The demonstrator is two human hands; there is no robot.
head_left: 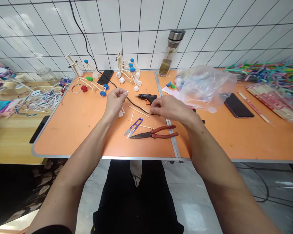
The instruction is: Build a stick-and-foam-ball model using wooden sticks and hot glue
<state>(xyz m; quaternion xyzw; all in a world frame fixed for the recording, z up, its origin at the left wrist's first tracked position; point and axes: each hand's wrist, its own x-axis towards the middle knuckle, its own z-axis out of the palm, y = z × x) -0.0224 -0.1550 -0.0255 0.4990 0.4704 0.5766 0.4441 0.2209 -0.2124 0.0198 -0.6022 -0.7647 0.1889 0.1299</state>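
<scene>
Left hand: thumb and fingertips drawn together in a pinch, with a small pale piece between them. A white scrap lay below the fingers, partly hidden; whether it joined the pinched piece, cannot tell.

Right hand: fingers curled inward, thumb side low, over the handle end of the glue gun; whether it had hold of anything, cannot tell.

Glue gun, black: on the orange table, between the two hands, nozzle toward the left hand, handle running to the right fingertips.

Cord, black: passed beside the left fingers and down to just beneath the right hand.

Loose sticks, pale wood: several, in the gap between the hands and on their near side.

Snips, purple-handled: nearer the table edge, blades toward the person.

Pliers, red-handled: just beside the snips, jaws pointing left, handles across the metal seam.

Stick frames, two: one with red, green and blue pieces, beyond the left hand to its left; one with blue pieces, behind the glue gun.
</scene>
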